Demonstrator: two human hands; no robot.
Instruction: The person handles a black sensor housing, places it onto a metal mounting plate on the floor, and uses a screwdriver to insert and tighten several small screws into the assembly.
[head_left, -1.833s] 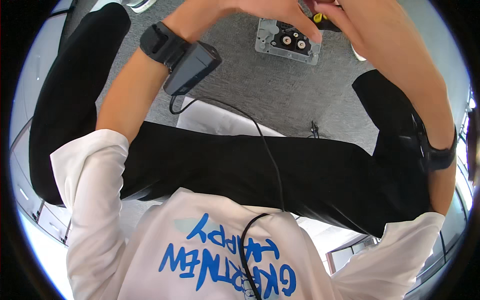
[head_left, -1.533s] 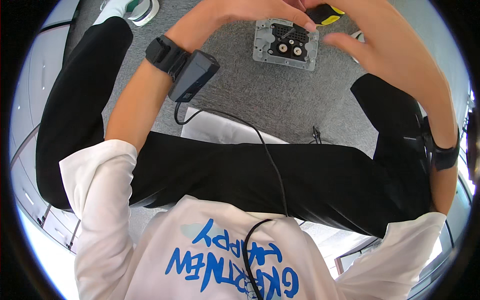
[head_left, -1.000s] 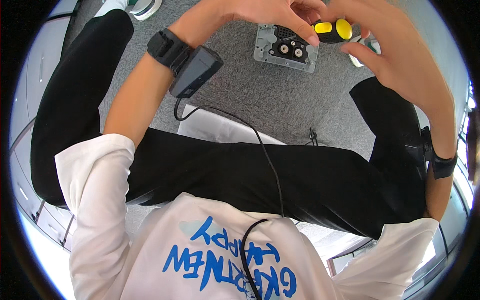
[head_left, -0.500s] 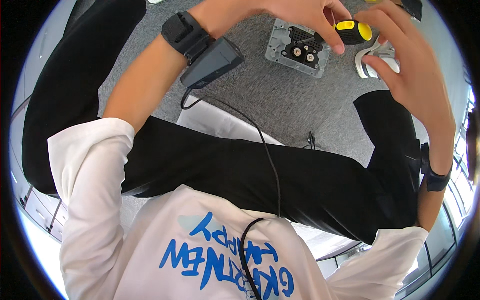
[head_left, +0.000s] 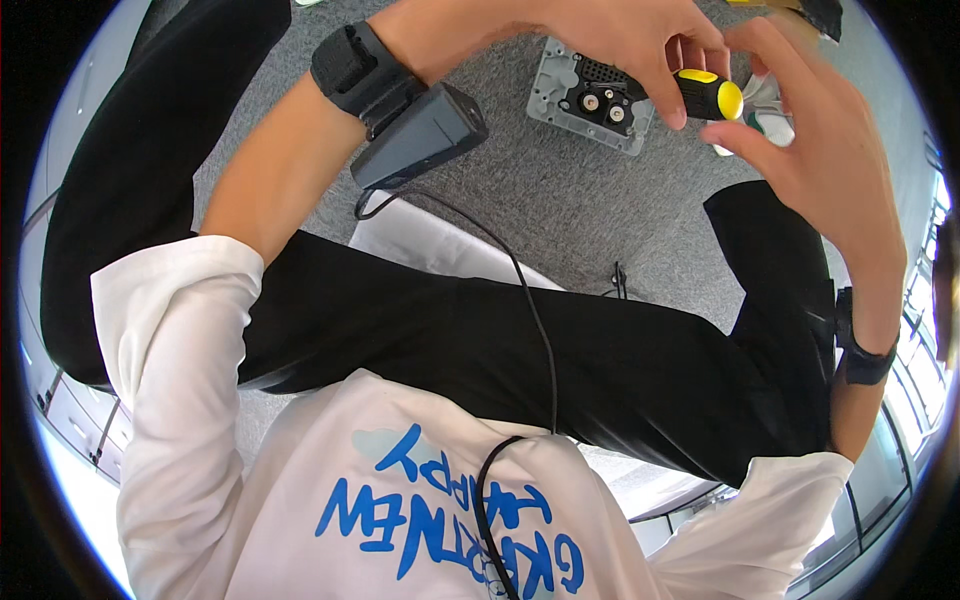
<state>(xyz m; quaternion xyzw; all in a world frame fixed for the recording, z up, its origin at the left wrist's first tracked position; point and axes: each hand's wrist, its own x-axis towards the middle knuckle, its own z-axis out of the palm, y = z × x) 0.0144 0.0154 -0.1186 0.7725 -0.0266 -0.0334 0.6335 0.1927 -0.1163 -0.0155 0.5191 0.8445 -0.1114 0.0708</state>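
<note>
My left hand point(head_left: 630, 45) is closed around the front of a black and yellow screwdriver point(head_left: 708, 96), whose handle end points right. The fingers hide most of its shaft. Around the yellow butt of the handle, my right hand point(head_left: 825, 135) is open, thumb below and index finger above, with a gap between them and the handle. Just left of and below the screwdriver, a grey metal housing point(head_left: 587, 131) lies on the carpet. It carries a black part with two round silver fittings point(head_left: 604, 108); my left hand covers its upper right side.
A grey box-shaped device point(head_left: 420, 138) is strapped to my left wrist, and its black cable point(head_left: 525, 275) runs across my black-trousered leg. Behind my right hand is a white shoe point(head_left: 776, 128), partly hidden. A white sheet point(head_left: 440, 238) lies under my leg on the grey carpet point(head_left: 640, 215).
The screwdriver has shifted slightly right and down with my left hand. My right thumb has moved left and down, and the index finger has dropped lower beside the handle end.
</note>
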